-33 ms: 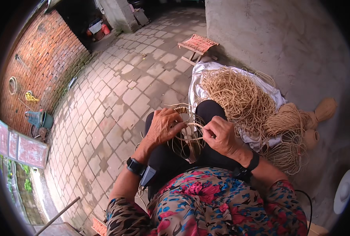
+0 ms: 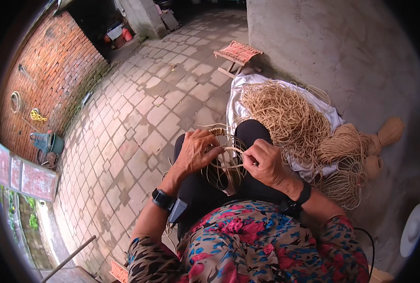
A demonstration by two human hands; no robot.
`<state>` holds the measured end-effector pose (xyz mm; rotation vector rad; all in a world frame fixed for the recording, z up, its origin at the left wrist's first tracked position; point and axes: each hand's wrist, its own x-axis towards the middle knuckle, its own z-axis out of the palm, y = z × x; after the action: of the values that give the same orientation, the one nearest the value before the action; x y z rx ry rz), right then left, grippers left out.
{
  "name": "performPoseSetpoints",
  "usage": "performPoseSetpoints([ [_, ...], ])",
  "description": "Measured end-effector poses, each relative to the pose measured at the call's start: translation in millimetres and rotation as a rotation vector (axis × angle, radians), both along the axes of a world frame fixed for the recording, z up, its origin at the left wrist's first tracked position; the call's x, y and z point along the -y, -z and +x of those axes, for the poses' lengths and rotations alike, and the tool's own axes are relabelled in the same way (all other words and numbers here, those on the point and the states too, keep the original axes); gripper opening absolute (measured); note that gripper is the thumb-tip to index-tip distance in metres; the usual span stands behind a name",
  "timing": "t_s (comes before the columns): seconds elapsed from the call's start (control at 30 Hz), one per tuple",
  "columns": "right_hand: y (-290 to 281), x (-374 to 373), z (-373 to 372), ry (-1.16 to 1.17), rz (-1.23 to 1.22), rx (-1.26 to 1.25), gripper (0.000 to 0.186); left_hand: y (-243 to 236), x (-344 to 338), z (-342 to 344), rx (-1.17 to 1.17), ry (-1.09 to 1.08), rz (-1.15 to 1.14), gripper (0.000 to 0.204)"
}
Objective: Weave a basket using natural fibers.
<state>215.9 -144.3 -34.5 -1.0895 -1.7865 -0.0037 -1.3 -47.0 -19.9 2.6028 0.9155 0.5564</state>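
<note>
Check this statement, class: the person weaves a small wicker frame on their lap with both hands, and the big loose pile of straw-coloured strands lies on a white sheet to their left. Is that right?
Not quite. The head view shows the pile of strands on the white sheet to the person's right, not left. The rest holds: the left hand and right hand both work the wicker frame on the lap.

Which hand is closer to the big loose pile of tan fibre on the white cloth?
Right. The right hand sits just beside the fibre pile; the left hand is farther away.

Single head view, fisheye, looking steeply down over lap, close on hands (image 2: pixel 229 162), paved yard beyond.
</note>
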Motion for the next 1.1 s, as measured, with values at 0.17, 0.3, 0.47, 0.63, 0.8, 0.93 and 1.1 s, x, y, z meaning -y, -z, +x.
performPoseSetpoints([
  [0.17, -2, -3, -2, -0.008, 0.096, 0.154, 0.019, 0, 1, 1, 0.009, -0.016, -0.01, 0.019],
  [0.3, -2, -4, -4, -0.042, 0.145, 0.27, 0.017, -2, 2, 1, 0.011, -0.023, -0.03, 0.02],
  [0.47, 1, -8, -7, -0.059, 0.1, 0.298, 0.016, 3, 0, 1, 0.048, 0.002, -0.038, 0.019],
  [0.63, 14, -30, -23, -0.043, -0.052, 0.187, 0.013, 4, -3, 7, 0.159, 0.024, -0.079, 0.016],
  [0.8, 23, -41, -30, -0.042, -0.315, 0.011, 0.019, -1, -1, 14, 0.164, 0.041, -0.291, 0.016],
  [0.93, 8, -33, -7, -0.299, -0.936, -0.615, 0.041, -7, -7, 16, 0.1, 0.099, -0.377, 0.021],
  [1.1, 26, -27, 18, -0.168, -0.834, -0.57, 0.024, -3, -18, 18, -0.026, 0.259, -0.341, 0.03],
])
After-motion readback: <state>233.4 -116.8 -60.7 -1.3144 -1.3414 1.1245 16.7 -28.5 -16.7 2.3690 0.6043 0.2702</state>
